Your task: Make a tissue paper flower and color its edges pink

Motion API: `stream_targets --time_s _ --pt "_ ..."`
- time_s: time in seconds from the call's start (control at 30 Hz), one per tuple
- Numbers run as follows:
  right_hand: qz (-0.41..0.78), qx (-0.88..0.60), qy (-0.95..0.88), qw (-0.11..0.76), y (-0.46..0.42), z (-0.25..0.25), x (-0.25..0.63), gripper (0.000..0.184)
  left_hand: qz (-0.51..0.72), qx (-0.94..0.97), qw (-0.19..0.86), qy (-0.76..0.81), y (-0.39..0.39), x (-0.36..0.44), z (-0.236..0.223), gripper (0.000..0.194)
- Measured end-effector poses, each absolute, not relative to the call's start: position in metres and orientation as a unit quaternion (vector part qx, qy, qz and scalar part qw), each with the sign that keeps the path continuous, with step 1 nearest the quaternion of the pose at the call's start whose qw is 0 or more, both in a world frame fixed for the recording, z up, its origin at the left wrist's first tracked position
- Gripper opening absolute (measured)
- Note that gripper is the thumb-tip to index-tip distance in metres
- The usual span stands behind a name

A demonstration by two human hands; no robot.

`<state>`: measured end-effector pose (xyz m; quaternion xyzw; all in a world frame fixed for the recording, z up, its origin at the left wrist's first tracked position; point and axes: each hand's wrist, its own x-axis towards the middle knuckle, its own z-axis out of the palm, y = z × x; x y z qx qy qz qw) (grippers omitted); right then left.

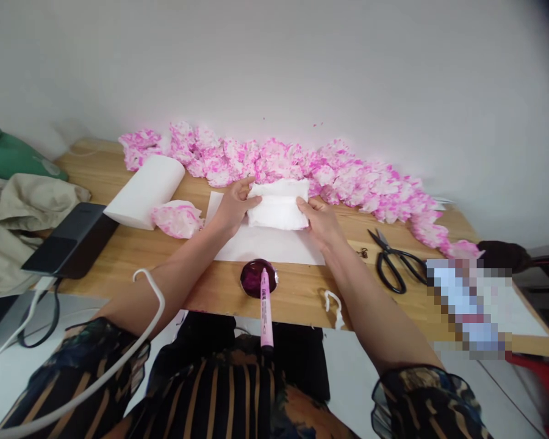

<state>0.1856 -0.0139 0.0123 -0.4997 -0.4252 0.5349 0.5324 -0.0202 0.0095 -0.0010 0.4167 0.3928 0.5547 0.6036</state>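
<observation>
My left hand (232,207) and my right hand (319,221) each pinch one end of a folded white tissue (278,206) just above a flat white sheet (265,244) on the wooden table (119,256). Both hands are closed on the tissue's edges, thumbs on top. Behind the tissue, a long row of pink-and-white tissue flowers (302,164) lies along the wall. One more pink-tinted tissue flower (177,218) rests to the left of my left hand.
A white tissue roll (145,190) lies at the left, beside a dark tablet (71,239). A pink marker (266,308) rests across a small dish of purple dye (255,275) at the front edge. Black scissors (396,261) lie to the right; a white string piece (333,306) is near the edge.
</observation>
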Motion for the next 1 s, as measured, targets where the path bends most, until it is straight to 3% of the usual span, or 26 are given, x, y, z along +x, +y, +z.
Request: stream_targets --time_s 0.1,0.23,0.33,0.43,0.73,0.9,1.0 --pt "0.546 -0.515 -0.410 0.517 -0.013 0.009 0.187 0.051 0.543 0.432 0.578 0.429 0.011 -0.022 -0.003 0.057" --pt "0.540 -0.542 -0.422 0.486 -0.012 0.003 0.189 0.044 0.543 0.540 0.399 0.504 0.008 -0.024 0.004 0.043" --pt "0.547 -0.551 -0.408 0.481 -0.012 0.004 0.187 0.044 0.533 0.633 0.314 0.465 0.000 -0.021 0.013 0.026" --pt "0.573 -0.543 -0.378 0.484 -0.014 0.009 0.183 0.047 0.487 0.712 0.300 0.408 -0.009 -0.015 0.018 0.016" --pt "0.597 -0.520 -0.398 0.463 -0.017 0.019 0.181 0.057 0.419 0.782 0.255 0.385 -0.017 -0.008 0.013 0.029" --pt "0.601 -0.506 -0.410 0.463 -0.020 0.018 0.180 0.061 0.415 0.806 0.208 0.367 -0.017 -0.006 0.013 0.011" --pt "0.604 -0.500 -0.416 0.460 -0.020 0.017 0.181 0.063 0.427 0.805 0.215 0.352 -0.017 -0.006 0.014 0.013"
